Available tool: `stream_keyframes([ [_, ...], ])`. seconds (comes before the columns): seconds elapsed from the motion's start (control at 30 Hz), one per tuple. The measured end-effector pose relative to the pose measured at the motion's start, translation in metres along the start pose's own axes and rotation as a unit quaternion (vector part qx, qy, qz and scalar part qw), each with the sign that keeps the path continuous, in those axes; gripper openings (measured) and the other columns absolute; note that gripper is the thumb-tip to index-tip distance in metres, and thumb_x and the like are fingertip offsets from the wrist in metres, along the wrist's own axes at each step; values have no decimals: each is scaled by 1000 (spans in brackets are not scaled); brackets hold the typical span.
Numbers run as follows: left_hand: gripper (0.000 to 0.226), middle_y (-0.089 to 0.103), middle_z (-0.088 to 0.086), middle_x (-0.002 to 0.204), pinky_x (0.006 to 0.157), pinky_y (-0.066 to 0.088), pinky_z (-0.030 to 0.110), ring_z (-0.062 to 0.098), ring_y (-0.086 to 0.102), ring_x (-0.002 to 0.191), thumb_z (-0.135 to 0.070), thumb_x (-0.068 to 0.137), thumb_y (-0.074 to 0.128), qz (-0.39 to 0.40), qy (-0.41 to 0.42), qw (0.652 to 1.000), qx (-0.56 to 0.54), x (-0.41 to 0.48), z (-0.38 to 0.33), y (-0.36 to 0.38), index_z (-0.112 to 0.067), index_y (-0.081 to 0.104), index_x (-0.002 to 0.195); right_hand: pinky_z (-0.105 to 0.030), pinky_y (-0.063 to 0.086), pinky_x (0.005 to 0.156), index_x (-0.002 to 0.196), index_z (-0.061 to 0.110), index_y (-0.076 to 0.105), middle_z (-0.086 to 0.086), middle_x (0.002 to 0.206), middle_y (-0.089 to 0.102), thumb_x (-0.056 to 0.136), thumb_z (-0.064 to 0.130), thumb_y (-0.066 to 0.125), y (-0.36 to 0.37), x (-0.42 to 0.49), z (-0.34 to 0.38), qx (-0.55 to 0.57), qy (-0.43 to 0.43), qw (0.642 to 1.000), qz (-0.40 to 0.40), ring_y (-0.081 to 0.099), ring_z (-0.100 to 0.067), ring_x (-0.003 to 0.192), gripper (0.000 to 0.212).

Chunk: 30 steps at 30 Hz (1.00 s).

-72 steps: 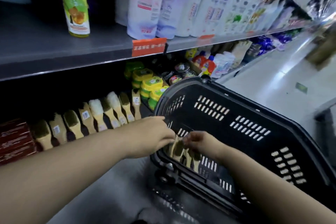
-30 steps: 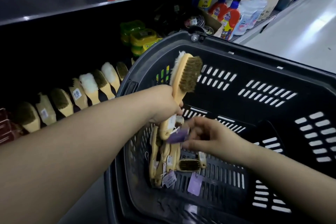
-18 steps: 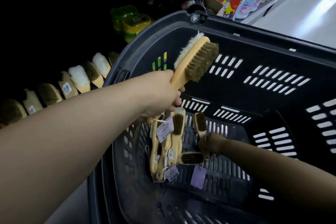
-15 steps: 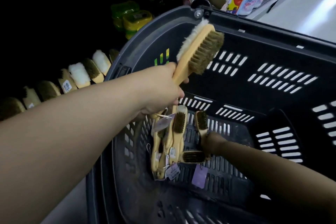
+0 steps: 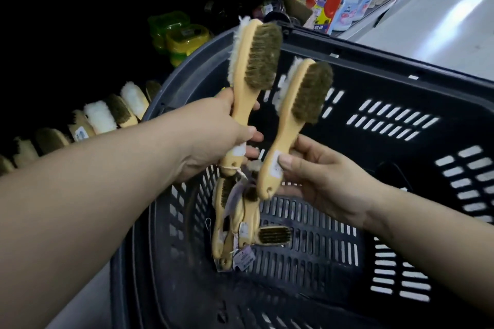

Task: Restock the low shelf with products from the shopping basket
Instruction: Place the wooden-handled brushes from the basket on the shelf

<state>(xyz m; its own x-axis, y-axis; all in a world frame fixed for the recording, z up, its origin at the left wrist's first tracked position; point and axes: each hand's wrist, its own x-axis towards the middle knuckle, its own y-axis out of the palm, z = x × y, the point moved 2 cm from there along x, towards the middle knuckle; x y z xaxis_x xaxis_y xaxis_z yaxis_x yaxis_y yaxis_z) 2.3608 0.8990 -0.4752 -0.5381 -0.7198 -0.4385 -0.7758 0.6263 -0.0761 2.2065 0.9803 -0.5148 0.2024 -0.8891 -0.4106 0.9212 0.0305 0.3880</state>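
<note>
We are gripping the first brush (image 5: 255, 61) in our left hand (image 5: 213, 136), fingers curled round its handle. Our right hand (image 5: 326, 181) is pinching the second brush (image 5: 299, 104). We are holding both bristles-up above the basket (image 5: 374, 67), likely to carry them to the low shelf (image 5: 53, 93) at middle left. More brushes (image 5: 240, 222) are lying in the basket. The stickers are too small for us to read.

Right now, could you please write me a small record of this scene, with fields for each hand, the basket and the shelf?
left hand: left hand grips the first brush by its handle, head up
right hand: right hand pinches the second brush by its handle, head up
basket: black basket, with tagged spare brushes lying on its bottom
shelf: shelf brushes in a row, green tubs beyond them
progress: both held brushes are over the basket, not yet shelved
</note>
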Motion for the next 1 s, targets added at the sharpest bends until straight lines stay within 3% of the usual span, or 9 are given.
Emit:
stream_keyframes([
  [0.2,42,70,3,105,75,59,42,20,71,90,-30,90,58,3,14,998,-63,1,0,1,-27,46,130,-26,59,65,93,9,53,-7,80,67,78,14,62,32,8,14,-56,-76,993,-67,66,-15,69,18],
  [0.43,56,73,4,89,52,53,29,21,72,74,-7,66,81,15,25,997,71,-2,3,-2,-22,55,114,-21,56,67,84,16,71,-1,76,68,78,21,64,0,22,2,-66,-66,995,-36,64,-9,68,10],
  [0.53,50,73,5,92,62,58,39,24,72,78,-2,69,77,13,27,994,108,-1,4,-1,-21,56,110,-24,55,70,90,16,71,-3,83,67,86,20,58,-40,28,-22,-72,20,996,-47,63,-12,74,15],
  [0.6,43,74,2,91,68,59,43,23,72,79,1,72,73,8,30,994,109,-1,4,-2,-21,57,105,-26,52,77,100,16,63,-4,96,64,91,20,54,-65,30,-53,-333,129,933,-49,61,-15,88,13],
  [0.67,38,75,-2,88,64,57,36,18,72,79,4,75,70,3,33,995,97,0,3,-3,-20,59,102,-27,47,84,117,19,51,-4,114,59,91,25,57,-86,27,-91,-561,244,791,-3,56,-15,100,28],
  [0.7,36,75,-4,87,60,55,32,16,71,78,5,75,69,3,33,995,94,-1,2,-3,-19,60,101,-27,46,85,125,19,45,-3,121,57,89,28,60,-91,24,-109,-593,282,754,9,55,-14,101,40],
  [0.83,27,75,0,85,62,54,35,22,70,81,4,75,67,-3,20,994,103,1,3,-4,-17,64,91,-27,48,87,133,23,38,0,126,55,84,34,66,-88,20,-148,-609,285,740,-29,57,-14,104,57],
  [0.9,23,73,9,88,70,58,44,28,70,82,-4,76,70,-8,11,995,100,1,3,-4,-17,63,94,-19,46,74,129,25,43,3,120,56,85,30,65,-87,22,-150,-575,275,769,-47,57,-8,93,49],
  [1.0,14,69,1,69,54,55,26,14,66,62,-15,80,70,-13,12,997,77,0,1,-3,-20,62,91,-18,45,75,120,27,52,7,115,60,83,33,67,-90,24,-132,-573,267,775,-1,57,-5,90,40],
])
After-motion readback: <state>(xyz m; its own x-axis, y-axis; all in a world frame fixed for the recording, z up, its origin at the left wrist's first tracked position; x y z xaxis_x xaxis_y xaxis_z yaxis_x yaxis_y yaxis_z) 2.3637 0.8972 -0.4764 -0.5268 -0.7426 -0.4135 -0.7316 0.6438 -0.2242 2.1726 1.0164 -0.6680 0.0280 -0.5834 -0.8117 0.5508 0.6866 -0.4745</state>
